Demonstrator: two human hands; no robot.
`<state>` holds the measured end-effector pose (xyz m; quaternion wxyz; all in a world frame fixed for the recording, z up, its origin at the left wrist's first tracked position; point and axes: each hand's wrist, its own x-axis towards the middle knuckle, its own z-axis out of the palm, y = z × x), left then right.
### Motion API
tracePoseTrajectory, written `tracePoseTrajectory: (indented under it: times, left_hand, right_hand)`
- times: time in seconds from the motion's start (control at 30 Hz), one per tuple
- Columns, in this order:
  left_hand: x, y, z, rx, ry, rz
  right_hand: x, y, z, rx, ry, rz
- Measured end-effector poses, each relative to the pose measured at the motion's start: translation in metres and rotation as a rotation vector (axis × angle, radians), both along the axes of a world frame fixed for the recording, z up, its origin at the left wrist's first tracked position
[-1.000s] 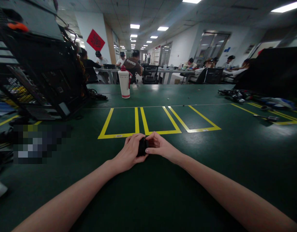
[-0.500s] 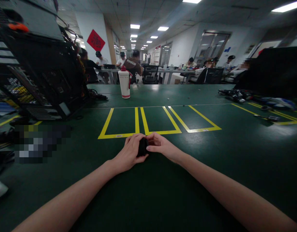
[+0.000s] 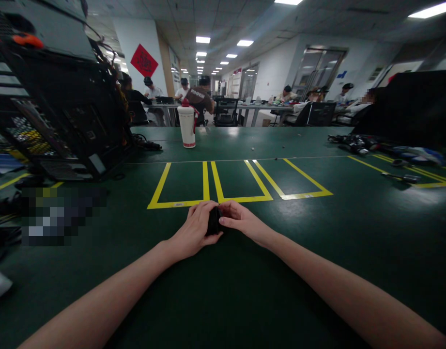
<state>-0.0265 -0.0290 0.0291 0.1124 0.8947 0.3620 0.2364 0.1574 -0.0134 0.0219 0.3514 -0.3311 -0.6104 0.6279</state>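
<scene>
A small black object (image 3: 214, 222) is between my two hands, just in front of the yellow tape frames on the green table (image 3: 223, 291). My left hand (image 3: 197, 228) is wrapped round its left side, with the thumb at the near edge and the fingers over the far side. From the right, my right hand (image 3: 240, 219) pinches the same object, its thumb on the right side and its fingers curled at the far edge. The palms hide part of the object, and its details are too dark to tell.
A white bottle with a red lid (image 3: 188, 127) stands beyond the tape frames. An open computer case (image 3: 63, 111) and cables fill the left. At the right lie black cables and tools (image 3: 400, 178). People sit at tables farther back.
The black object looks slightly turned between my hands, and my right thumb has shifted a little. My left hand has stayed in place.
</scene>
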Motion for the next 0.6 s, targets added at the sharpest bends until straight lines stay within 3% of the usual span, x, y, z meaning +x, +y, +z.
tracePoseTrajectory:
  times: [0.27, 0.6]
  left_hand:
    - [-0.001, 0.0003, -0.0003, -0.016, -0.009, -0.006]
    - [0.0004, 0.0014, -0.0043, 0.021, -0.017, -0.004]
  right_hand:
    - [0.0036, 0.0042, -0.0031, 0.029, 0.052, 0.1]
    - [-0.0001, -0.0003, -0.0015, 0.047, 0.041, 0.024]
